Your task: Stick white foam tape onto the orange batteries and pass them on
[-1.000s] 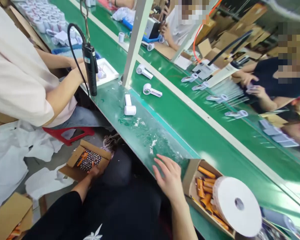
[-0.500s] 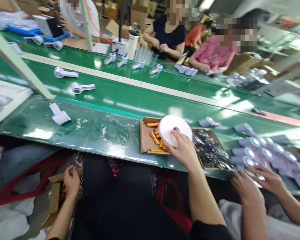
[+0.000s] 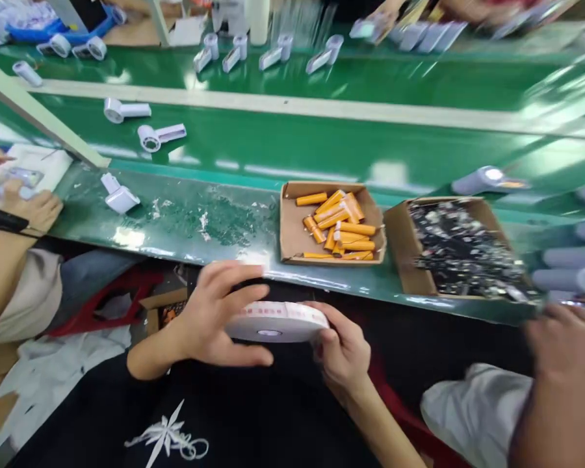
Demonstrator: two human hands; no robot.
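Observation:
A white roll of tape with small red marks (image 3: 273,322) is held edge-up in front of my body. My right hand (image 3: 344,344) grips its right edge between thumb and fingers. At the roll's left side is my left hand (image 3: 224,318), its fingers and thumb spread apart; whether it touches the roll is unclear. Beyond the hands, a cardboard box (image 3: 285,227) on the bench edge holds several orange cylinders (image 3: 355,237) with clear wrap and thin wires.
Another cardboard box (image 3: 407,253) contains small black and silver parts. A white handheld part (image 3: 121,198) lies on the green bench; more lie across the belt (image 3: 253,143). Other people's hands work at left (image 3: 34,208) and right (image 3: 565,331).
My right hand has brought the roll from above the boxes towards my body. My left hand has risen from low at the left to beside it. The view has tilted down.

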